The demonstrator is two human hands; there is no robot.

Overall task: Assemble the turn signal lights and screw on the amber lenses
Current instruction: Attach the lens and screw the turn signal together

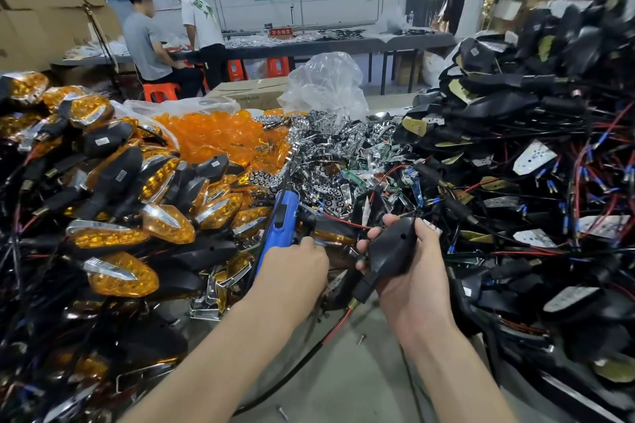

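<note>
My right hand (409, 271) grips a black turn signal housing (390, 249), back side up, its stalk and red-black wire (338, 324) trailing down toward the table. My left hand (295, 268) is closed around a blue electric screwdriver (278, 223) that stands upright just left of the housing; its tip is hidden behind my fingers. An amber lens (333, 235) shows between my two hands. Loose amber lenses (223, 137) are heaped further back.
Finished amber-and-black signals (113, 213) pile up on the left. Chrome reflectors (330, 144) lie in the middle, wired black housings (515, 165) fill the right. Loose screws (361, 339) lie on the grey table (354, 381). Two people (165, 38) work at a far bench.
</note>
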